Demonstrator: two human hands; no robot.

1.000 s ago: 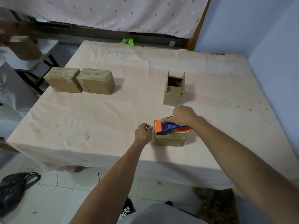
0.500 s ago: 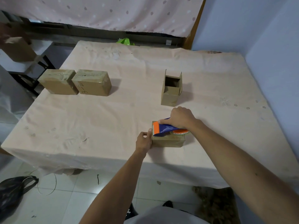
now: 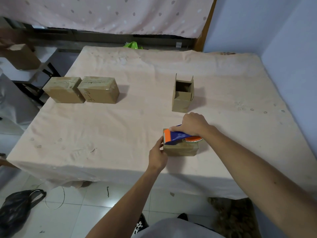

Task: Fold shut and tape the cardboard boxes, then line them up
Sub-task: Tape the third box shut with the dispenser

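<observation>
Gripping the tape dispenser [image 3: 178, 136], the right hand [image 3: 192, 123] lays it lengthwise along the small cardboard box [image 3: 180, 149] near the table [image 3: 103, 134] front edge; its orange cutter end points left, where the left hand [image 3: 157, 156] holds the box's end.

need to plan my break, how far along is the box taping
Done: the outer taped box and the marked taped box sit side by side. In hand: the right hand presses the tape dispenser on the near box, which the left hand holds. Left: the open box, flaps up, then lining both up.
</observation>
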